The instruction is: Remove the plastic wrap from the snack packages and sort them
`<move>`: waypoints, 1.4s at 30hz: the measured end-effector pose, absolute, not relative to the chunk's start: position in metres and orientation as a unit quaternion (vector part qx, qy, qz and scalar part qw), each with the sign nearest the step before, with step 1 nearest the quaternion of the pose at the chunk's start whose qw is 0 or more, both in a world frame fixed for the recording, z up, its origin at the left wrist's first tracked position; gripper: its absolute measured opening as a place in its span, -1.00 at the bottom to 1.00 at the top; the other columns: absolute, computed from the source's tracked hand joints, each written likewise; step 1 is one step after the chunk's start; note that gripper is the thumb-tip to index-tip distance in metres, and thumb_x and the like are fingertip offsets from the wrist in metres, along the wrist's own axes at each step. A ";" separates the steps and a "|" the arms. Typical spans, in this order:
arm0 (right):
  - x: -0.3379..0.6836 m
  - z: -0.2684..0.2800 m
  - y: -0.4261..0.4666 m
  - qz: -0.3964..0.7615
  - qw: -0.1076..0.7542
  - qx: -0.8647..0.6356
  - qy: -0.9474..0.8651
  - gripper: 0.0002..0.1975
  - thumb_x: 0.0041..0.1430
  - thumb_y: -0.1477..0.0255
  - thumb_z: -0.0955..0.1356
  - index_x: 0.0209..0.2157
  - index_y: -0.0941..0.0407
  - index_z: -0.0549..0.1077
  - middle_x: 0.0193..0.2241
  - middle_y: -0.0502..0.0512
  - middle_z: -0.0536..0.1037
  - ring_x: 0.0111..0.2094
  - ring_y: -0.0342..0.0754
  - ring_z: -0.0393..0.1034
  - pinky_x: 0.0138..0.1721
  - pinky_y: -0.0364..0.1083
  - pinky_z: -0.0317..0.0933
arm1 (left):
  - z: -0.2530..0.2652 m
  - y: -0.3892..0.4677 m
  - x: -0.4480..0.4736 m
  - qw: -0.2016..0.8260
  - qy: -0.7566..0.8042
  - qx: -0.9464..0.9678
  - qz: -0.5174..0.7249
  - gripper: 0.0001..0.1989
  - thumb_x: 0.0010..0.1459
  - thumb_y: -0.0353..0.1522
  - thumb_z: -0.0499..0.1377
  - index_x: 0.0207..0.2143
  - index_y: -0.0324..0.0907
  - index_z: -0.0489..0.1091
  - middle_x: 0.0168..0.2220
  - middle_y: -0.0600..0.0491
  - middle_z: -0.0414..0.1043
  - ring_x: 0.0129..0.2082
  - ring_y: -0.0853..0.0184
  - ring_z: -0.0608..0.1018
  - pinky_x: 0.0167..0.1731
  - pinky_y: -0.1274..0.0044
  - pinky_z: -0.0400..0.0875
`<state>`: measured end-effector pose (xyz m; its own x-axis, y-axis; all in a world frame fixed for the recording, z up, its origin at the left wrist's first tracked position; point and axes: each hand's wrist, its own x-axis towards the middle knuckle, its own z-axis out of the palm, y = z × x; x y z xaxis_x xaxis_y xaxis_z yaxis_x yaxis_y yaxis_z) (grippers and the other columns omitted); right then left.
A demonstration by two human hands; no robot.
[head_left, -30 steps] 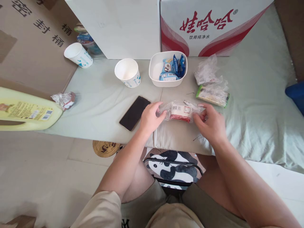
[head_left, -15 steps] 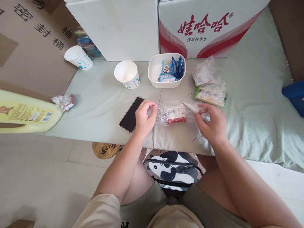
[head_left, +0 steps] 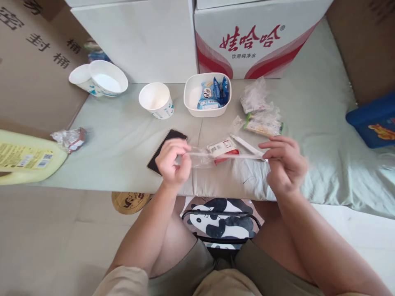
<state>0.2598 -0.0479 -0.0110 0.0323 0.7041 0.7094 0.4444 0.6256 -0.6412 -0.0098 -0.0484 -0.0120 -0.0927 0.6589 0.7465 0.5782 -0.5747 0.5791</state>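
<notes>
Now, left hand [head_left: 172,161]: fingers pinched shut on the left end of the clear plastic snack packet with a red-and-white label [head_left: 219,150].
Right hand [head_left: 284,161]: pinched on the packet's right end, so the wrapper is stretched taut.
Packet: held just above the pale green cloth-covered table [head_left: 123,135], beside the black smartphone [head_left: 166,149].
Progress: apparently unopened; contents inside, tearing not yet done.
Beyond: white rectangular bowl holding blue-wrapped snacks [head_left: 207,95], white paper cup [head_left: 156,100], more clear-wrapped packets [head_left: 261,117].
</notes>
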 end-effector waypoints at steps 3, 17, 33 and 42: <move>0.265 -0.005 -0.052 0.155 0.522 -0.381 -0.747 -0.76 0.13 0.62 0.25 -0.49 0.02 0.41 -0.36 0.02 0.67 -0.13 0.09 0.56 -0.06 0.11 0.37 | -0.006 -0.059 -0.017 0.169 0.431 0.707 0.535 -0.78 0.04 -0.51 0.09 -0.61 -0.15 0.19 -0.61 0.12 0.37 -0.62 0.43 0.39 -0.58 0.54 0.23; 0.246 -0.009 -0.057 0.185 0.073 -0.592 -0.781 -0.70 0.29 0.30 0.24 -0.23 0.02 0.61 -0.42 0.08 0.63 -0.39 0.05 0.50 -0.46 -0.06 0.10 | -0.008 -0.066 -0.017 0.241 0.540 0.724 0.354 -0.71 0.26 -0.28 0.13 -0.50 -0.17 0.45 -0.45 0.02 0.58 -0.41 0.33 0.59 -0.31 0.47 0.49; 0.224 -0.037 -0.053 0.154 0.205 -0.495 -0.830 -0.47 0.19 0.34 0.36 0.21 0.05 0.37 0.22 0.27 0.46 0.22 0.26 0.39 0.12 0.24 0.34 | -0.010 -0.037 0.019 0.561 0.561 0.478 0.376 -0.90 0.30 -0.35 0.08 -0.26 -0.15 0.36 -0.29 0.04 0.60 -0.31 0.34 0.65 -0.50 0.62 0.37; 0.217 -0.017 -0.053 0.230 0.314 -0.554 -0.736 -0.63 0.32 0.22 0.27 0.03 0.06 0.50 -0.04 0.27 0.58 0.00 0.19 0.49 0.07 0.17 0.35 | -0.008 -0.030 0.005 0.528 0.594 0.398 0.457 -0.89 0.31 -0.41 0.05 -0.30 -0.16 0.33 -0.46 0.14 0.54 -0.65 0.53 0.46 -0.55 0.65 0.35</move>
